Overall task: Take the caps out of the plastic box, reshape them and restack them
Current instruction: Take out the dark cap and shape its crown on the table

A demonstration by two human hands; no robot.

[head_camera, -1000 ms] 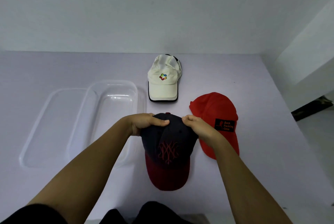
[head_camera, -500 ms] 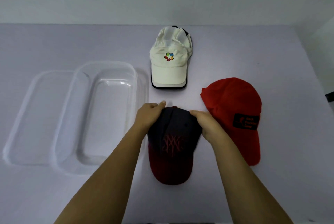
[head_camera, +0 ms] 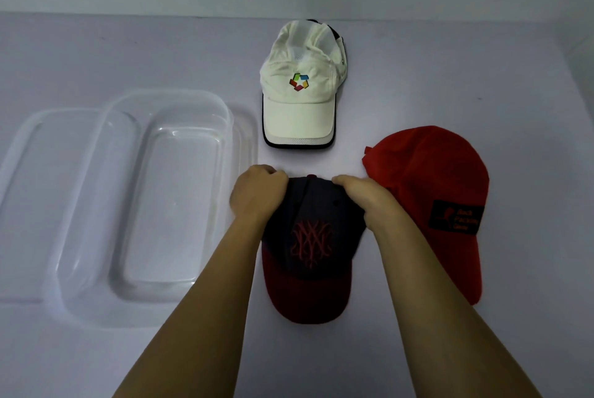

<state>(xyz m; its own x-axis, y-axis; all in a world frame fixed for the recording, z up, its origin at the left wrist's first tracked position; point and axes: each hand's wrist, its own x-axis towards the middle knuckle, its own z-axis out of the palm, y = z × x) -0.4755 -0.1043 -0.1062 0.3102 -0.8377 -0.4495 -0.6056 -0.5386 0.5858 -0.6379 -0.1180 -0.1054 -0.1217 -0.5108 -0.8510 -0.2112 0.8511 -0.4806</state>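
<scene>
A navy cap (head_camera: 311, 237) with a dark red brim and red stitched emblem lies on the table in front of me, brim toward me. My left hand (head_camera: 257, 193) grips the left side of its crown and my right hand (head_camera: 364, 200) grips the right side. A red cap (head_camera: 430, 179) with a black patch lies just to the right, touching my right hand. Farther back sits a cream cap (head_camera: 300, 101) with a coloured logo. The clear plastic box (head_camera: 83, 191) stands empty at the left.
The clear lid (head_camera: 29, 146) lies flat under or beside the plastic box at the far left. A pale wall runs along the back of the table. The table edge shows at the far right.
The view has tilted down and moved closer to the table. Both hands have curled more tightly over the back of the navy cap's crown; the cap stays in place.
</scene>
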